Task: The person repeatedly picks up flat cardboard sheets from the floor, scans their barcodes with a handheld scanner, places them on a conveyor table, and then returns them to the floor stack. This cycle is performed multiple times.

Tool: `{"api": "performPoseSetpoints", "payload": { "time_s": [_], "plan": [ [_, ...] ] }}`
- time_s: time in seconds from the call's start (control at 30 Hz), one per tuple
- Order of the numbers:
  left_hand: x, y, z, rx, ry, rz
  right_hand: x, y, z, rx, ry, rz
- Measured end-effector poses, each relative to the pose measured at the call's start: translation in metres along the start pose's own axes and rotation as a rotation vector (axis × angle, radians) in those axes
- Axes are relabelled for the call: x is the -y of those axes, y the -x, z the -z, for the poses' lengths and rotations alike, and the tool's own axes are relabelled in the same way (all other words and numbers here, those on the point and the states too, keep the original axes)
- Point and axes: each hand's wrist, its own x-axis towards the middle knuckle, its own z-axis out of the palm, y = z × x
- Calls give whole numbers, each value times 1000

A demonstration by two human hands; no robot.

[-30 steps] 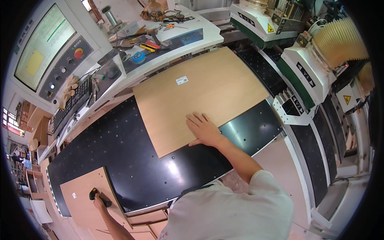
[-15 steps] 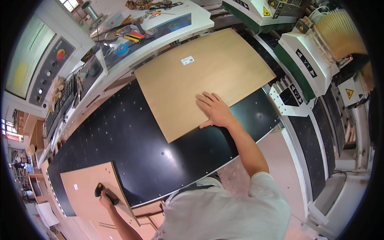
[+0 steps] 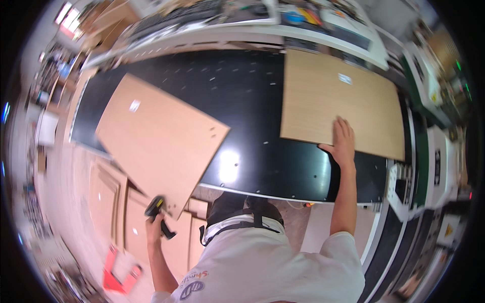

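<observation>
My left hand (image 3: 154, 228) is wrapped round the grip of a black handheld barcode scanner (image 3: 157, 206), beside the near corner of a light wooden panel (image 3: 156, 134). That panel lies askew on the black table (image 3: 247, 111), its near corner jutting past the front edge; it bears a small white label (image 3: 134, 105) and a few drilled holes. My right hand (image 3: 343, 142) rests flat, fingers stretched, on the near edge of a second wooden panel (image 3: 323, 101). A white label (image 3: 345, 79) is stuck on this one too.
A white-framed bench (image 3: 323, 38) with a keyboard (image 3: 174, 20) and tools runs along the far side. Machine heads with green skirts (image 3: 429, 91) stand at the right. More panels (image 3: 141, 222) are stacked low at the left, near a red pallet jack (image 3: 121, 272).
The view has swung leftward, bringing the left panel and floor stack into fuller sight. My left hand with the scanner is now beside the panel's near corner; my right hand stays on its panel.
</observation>
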Motion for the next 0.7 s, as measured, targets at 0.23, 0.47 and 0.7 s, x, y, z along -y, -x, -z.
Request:
{"api": "performPoseSetpoints", "payload": {
  "time_s": [0.23,0.47,0.7],
  "plan": [
    [33,25,-76,159,683,-146,110,1,-41,-10,-30,153],
    [129,88,-44,-17,812,-197,210,88,-13,255,-147,115],
    [321,234,9,-87,938,-158,267,280,-10,644,-807,-416]
  ]
}}
